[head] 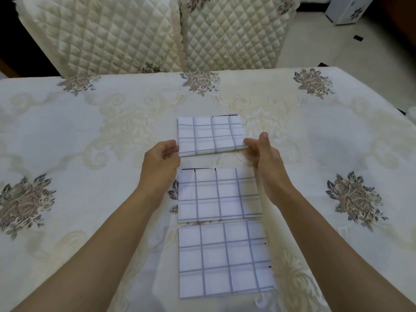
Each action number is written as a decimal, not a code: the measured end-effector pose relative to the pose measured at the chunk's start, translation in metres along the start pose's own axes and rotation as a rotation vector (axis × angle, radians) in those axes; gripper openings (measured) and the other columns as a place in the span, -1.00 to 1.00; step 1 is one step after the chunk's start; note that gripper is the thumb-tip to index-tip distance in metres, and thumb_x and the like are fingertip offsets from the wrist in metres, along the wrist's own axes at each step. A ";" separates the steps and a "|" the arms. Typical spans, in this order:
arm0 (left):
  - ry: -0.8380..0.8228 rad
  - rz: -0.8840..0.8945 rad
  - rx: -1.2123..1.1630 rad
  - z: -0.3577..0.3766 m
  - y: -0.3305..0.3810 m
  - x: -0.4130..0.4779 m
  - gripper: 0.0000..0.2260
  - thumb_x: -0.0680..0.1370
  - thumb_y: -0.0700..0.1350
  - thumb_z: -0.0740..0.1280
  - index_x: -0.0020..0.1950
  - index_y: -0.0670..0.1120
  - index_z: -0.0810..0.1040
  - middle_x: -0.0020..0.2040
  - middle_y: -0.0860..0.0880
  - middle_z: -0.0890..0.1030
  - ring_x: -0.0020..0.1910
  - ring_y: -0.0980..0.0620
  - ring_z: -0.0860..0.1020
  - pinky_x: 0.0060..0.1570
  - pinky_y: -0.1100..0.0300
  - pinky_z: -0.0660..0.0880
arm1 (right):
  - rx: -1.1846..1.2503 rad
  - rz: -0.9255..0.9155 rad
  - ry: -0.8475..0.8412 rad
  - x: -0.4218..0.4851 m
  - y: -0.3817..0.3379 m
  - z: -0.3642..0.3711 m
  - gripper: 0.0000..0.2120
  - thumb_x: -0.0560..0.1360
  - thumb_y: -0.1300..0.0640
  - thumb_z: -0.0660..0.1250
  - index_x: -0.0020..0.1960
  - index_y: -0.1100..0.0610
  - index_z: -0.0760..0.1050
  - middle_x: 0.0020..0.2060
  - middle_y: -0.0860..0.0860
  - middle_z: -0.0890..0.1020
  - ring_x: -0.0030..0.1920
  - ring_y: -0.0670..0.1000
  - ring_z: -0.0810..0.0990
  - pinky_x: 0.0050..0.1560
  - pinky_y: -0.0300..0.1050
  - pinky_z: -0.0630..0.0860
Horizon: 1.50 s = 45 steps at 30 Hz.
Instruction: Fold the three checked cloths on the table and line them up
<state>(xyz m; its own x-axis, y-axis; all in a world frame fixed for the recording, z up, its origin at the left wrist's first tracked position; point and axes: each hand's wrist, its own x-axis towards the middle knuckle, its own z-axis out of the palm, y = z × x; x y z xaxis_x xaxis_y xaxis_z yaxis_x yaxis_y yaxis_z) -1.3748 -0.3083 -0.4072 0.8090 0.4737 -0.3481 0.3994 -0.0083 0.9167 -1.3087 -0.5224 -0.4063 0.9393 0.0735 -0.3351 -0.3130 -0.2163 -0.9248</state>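
Three white cloths with blue checks lie folded in a column down the middle of the table. The far cloth [210, 135] is the smallest in view. The middle cloth [219, 194] and the near cloth [225, 258] sit close together, almost edge to edge. My left hand [161, 162] touches the far cloth's near left corner with its fingertips. My right hand [262, 154] pinches the far cloth's near right corner between thumb and fingers. Both forearms reach over the sides of the other two cloths.
A cream tablecloth [90, 154] with floral patches covers the table. Beyond the far edge stand two chairs with quilted cream covers [171, 34]. A white cabinet [344, 10] stands on the floor at the top right.
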 end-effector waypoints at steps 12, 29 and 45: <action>-0.010 -0.009 0.035 -0.001 -0.005 -0.024 -0.65 0.57 -0.31 0.25 0.33 -0.08 0.52 0.18 0.03 0.61 0.20 0.09 0.57 0.31 0.02 0.47 | -0.076 0.021 -0.031 -0.028 0.010 -0.016 -0.39 0.61 -0.26 -0.11 0.36 0.08 0.48 0.29 -0.05 0.54 0.27 -0.14 0.47 0.41 -0.13 0.29; -0.095 0.387 0.576 -0.012 -0.015 -0.016 -0.57 0.57 -0.11 0.15 0.45 -0.08 0.41 0.45 -0.01 0.40 0.40 0.00 0.31 0.36 0.22 0.18 | -0.185 -0.209 -0.149 -0.023 0.016 -0.014 -0.66 0.55 -0.38 -0.13 0.22 -0.57 0.31 0.48 -0.22 0.30 0.49 -0.23 0.16 0.53 -0.03 0.05; -0.230 0.428 0.871 -0.022 -0.026 -0.017 -0.40 0.54 0.08 -0.04 0.52 -0.11 0.31 0.54 0.01 0.28 0.52 -0.02 0.21 0.49 0.06 0.15 | -0.602 -0.282 -0.207 -0.020 0.035 -0.030 -0.17 0.46 -0.46 -0.32 0.53 -0.06 0.22 0.55 -0.17 0.13 0.53 -0.24 -0.07 0.55 -0.03 -0.17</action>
<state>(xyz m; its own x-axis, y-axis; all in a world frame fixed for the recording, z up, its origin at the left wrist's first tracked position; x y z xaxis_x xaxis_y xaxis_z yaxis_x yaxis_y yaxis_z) -1.4083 -0.2969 -0.4209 0.9859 0.0984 -0.1356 0.1570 -0.8253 0.5425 -1.3347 -0.5610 -0.4266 0.9085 0.3771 -0.1799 0.1270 -0.6594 -0.7410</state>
